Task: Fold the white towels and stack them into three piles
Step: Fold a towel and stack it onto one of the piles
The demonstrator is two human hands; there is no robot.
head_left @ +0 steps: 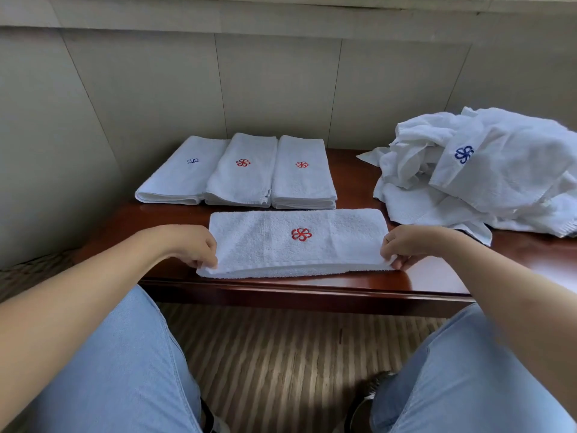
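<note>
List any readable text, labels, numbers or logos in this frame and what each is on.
No words or numbers can be read anywhere in the frame.
Embroidered pinwheel emblems only, no lettering:
Red emblem on the towel being folded.
Red emblems on the middle pile and the right pile.
Blue emblem on the left pile, too small to make out its shape.
Blue emblem on the unfolded heap.

Looks like a hotel or guesthouse room, laundry side. Low glossy dark-red wooden table (359,195) set against a wall of plain beige panels (274,85). Striped brown carpet (281,354) underfoot. White towels with matching embroidered flower logos: three folded piles (240,170), plus an unfolded heap (487,173) at right.
</note>
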